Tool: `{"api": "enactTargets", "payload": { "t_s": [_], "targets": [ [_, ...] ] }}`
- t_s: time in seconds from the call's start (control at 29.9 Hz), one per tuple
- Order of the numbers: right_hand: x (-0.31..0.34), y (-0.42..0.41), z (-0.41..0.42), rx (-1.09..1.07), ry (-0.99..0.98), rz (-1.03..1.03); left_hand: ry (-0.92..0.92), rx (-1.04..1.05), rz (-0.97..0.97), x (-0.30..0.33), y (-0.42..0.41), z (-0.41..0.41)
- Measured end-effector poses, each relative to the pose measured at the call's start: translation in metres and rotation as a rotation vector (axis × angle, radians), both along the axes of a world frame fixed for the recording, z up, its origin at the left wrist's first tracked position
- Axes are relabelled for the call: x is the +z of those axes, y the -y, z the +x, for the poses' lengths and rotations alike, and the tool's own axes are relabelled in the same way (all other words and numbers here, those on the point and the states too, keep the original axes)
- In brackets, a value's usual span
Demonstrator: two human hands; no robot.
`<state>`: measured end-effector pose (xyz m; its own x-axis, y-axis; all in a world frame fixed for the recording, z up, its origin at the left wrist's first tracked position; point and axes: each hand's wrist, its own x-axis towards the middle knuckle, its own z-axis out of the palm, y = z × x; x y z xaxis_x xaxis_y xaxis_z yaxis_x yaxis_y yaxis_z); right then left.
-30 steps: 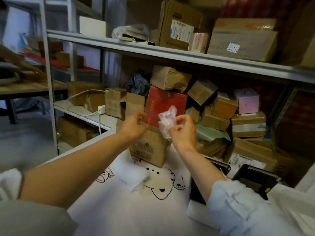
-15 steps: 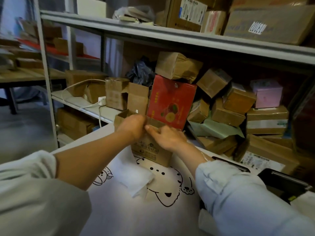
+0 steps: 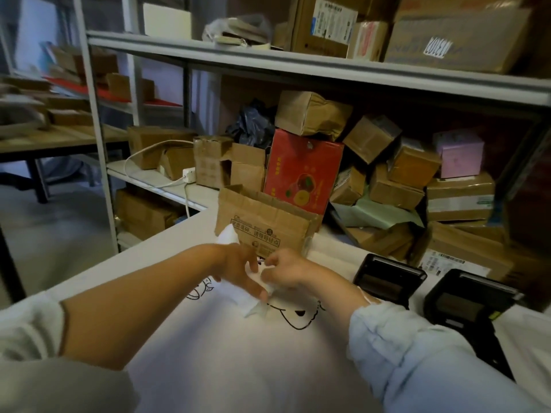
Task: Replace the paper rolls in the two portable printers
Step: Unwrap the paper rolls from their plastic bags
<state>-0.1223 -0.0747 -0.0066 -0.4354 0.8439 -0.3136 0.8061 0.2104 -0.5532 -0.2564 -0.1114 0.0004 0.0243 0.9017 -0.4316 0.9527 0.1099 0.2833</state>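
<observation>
White cloth with a black cartoon outline is covering the bench (image 3: 208, 368) where we are working. Our left hand (image 3: 238, 269) and right hand (image 3: 286, 271) are meeting over the cloth, just in front of an open cardboard box (image 3: 265, 222). Both are pinching a white, crumpled piece of paper or wrapping (image 3: 253, 302) — one end is sticking up behind the left wrist, the other is trailing down onto the cloth below the fingers. We are noting the left grip as closed on this white material with the outer fingers spread; the right grip is curled tight on it too. Motion blur is hiding whether a paper roll is inside, so we cannot tell.

The two portable printers are sitting on the bench to the right, well clear of the hands: the nearer printer (image 3: 387, 278) just beside the right forearm, the second printer (image 3: 468, 302) further right — both black, both showing a dark recess on top. Behind the box, a red carton (image 3: 301, 171) is leaning among brown parcels on the metal shelf (image 3: 298, 64).
</observation>
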Motion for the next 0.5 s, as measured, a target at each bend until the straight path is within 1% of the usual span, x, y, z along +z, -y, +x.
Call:
{"api": "enactTargets", "payload": {
  "t_s": [0.03,0.07,0.1,0.13,0.2,0.27,0.4,0.43,0.5],
  "targets": [
    [-0.006,0.005,0.004,-0.027,-0.07,-0.131,-0.117,-0.037,0.078,-0.009,0.006,0.004],
    [-0.014,0.009,0.008,-0.056,-0.134,-0.204,-0.184,-0.054,0.177,-0.018,0.011,0.007],
    [-0.022,0.014,0.012,-0.09,-0.194,-0.223,-0.192,-0.039,0.261,-0.025,0.015,0.009],
    [-0.028,0.016,0.012,-0.127,-0.225,-0.209,-0.151,-0.011,0.316,-0.03,0.017,0.008],
    [-0.035,0.023,0.017,-0.216,-0.258,-0.134,-0.038,-0.001,0.342,-0.031,0.023,0.01],
    [-0.032,0.027,0.023,-0.273,-0.275,-0.071,0.055,-0.033,0.371,-0.026,0.025,0.015],
    [-0.016,0.036,0.045,-0.379,-0.372,0.044,0.153,-0.02,0.472,-0.023,0.031,0.028],
    [-0.013,0.038,0.051,-0.4,-0.411,0.061,0.156,-0.049,0.445,-0.026,0.033,0.029],
    [-0.011,0.043,0.062,-0.442,-0.487,0.062,0.093,-0.139,0.326,-0.035,0.039,0.031]
  ]
}}
